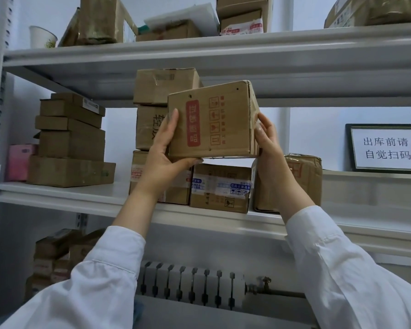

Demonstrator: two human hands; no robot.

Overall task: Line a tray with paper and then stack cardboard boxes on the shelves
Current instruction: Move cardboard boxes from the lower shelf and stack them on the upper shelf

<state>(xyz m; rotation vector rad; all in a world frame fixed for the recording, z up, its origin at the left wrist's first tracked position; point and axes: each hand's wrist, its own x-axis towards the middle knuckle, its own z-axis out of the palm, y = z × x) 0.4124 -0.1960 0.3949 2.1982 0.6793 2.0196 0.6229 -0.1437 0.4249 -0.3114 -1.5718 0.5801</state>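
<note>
The middle shelf [57, 193] carries box stacks from 9 o'clock to 3 o'clock. The held cardboard box [214, 119] hangs at centre, just above the taped box [220, 186] at 6 o'clock. Left hand [164, 157] fingers clamp its left face and underside; right hand [268, 141] fingers clamp its right edge. Level the box, lower squarely, then slide the fingers out.

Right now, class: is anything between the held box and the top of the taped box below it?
Nothing visible. The held box, gripped by the left hand and right hand, hangs over the taped box with a clear gap.
</note>
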